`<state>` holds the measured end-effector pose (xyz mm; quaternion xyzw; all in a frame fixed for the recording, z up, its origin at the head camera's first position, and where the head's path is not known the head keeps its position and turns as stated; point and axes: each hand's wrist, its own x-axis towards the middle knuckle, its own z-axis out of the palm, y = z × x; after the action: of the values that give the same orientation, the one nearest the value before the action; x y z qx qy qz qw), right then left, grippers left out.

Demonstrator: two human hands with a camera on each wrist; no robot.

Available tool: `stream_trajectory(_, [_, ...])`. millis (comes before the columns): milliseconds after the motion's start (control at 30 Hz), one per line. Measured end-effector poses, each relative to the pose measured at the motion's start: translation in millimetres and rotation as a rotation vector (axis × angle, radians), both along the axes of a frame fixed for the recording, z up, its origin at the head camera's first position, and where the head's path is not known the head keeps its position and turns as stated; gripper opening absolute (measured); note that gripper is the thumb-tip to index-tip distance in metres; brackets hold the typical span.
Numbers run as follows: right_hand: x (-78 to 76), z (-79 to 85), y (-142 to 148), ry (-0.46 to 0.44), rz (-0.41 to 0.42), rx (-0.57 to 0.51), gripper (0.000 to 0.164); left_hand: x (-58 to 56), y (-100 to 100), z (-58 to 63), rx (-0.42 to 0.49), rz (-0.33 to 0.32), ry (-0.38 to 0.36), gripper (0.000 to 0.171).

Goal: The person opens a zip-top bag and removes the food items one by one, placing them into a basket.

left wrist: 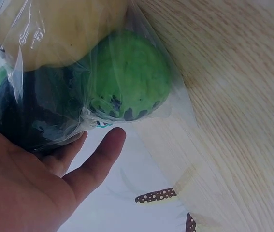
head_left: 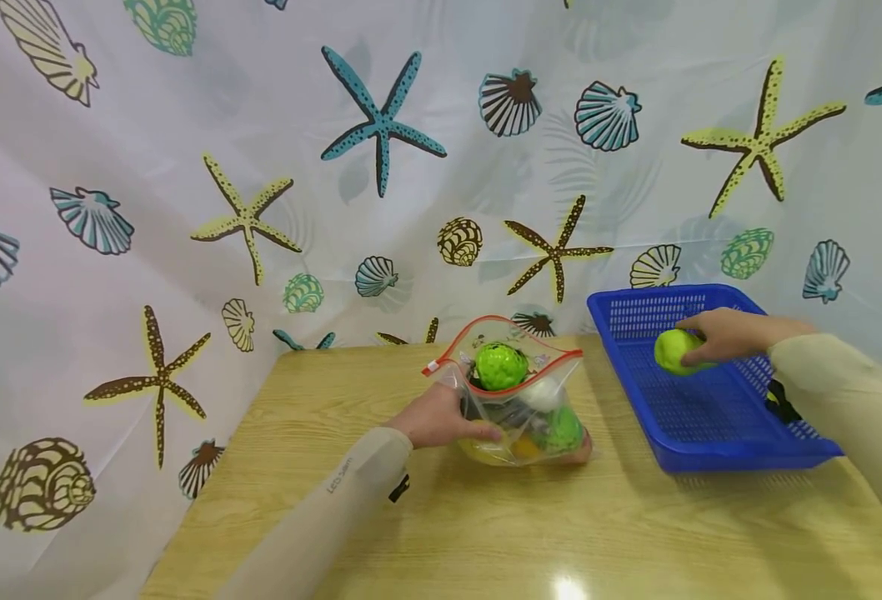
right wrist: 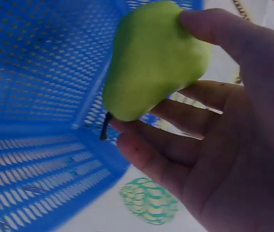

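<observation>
My left hand (head_left: 444,412) grips the left side of a clear zip bag (head_left: 504,454), thumb across its front. The bag stands on the table with its red-edged mouth wide. Several fruit-like pieces fill it: a bumpy green one (head_left: 501,367) at the top, a white one (head_left: 544,393), a green one (left wrist: 132,77), a yellow one (left wrist: 64,29) and a dark one (left wrist: 40,106). Over the blue basket, my right hand (head_left: 729,333) holds a green pear (right wrist: 151,63) between thumb and fingers. Its dark stem (right wrist: 106,126) points down in the right wrist view.
The blue plastic basket (head_left: 636,400) with slotted walls stands on the right of the wooden table (head_left: 321,417). Behind the table hangs a white curtain (head_left: 426,208) printed with starfish and shells. A black strap shows at each sleeve.
</observation>
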<state>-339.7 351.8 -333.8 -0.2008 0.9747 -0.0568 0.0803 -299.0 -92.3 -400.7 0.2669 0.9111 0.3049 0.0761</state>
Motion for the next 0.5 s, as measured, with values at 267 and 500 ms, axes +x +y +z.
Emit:
stream_trajectory(267, [3.2, -9.3, 6, -0.063, -0.001, -0.029, 0.056, -0.6, 1, -3.1, 0.009, 0.008, -0.028, 0.127])
stream_trajectory(500, [12.9, 18.3, -46, 0.101, 0.098, -0.049, 0.04, 0.2, 0, -0.6, 0.026, 0.008, -0.021, 0.123])
